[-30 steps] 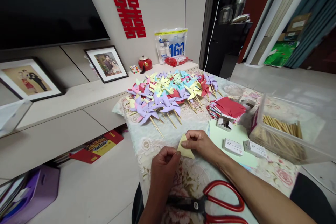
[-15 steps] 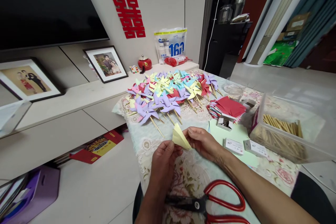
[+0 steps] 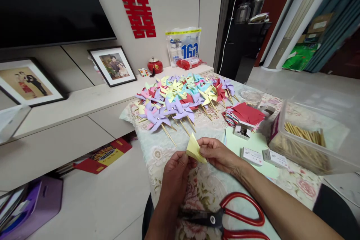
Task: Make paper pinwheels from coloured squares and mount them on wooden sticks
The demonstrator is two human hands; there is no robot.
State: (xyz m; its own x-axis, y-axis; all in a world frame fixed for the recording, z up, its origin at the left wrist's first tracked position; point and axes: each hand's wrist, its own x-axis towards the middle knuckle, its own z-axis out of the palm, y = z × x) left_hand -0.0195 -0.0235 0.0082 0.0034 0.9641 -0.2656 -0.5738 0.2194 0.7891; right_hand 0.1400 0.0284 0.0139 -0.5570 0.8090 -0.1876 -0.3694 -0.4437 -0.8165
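Here, left hand [image 3: 176, 167] and right hand [image 3: 219, 153] both pinch yellow paper [image 3: 194, 148] — red-handled scissors [image 3: 214, 219] nearby on floral tablecloth [image 3: 153, 149].

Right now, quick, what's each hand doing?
Left hand: closed, pinching the yellow paper by its lower left edge.
Right hand: closed, holding the same paper's right side.

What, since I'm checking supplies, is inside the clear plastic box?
The clear plastic box holds a pile of thin tan sticks. More show hazily through its near wall; whatever lies deeper in the pile is covered, so I can't tell.
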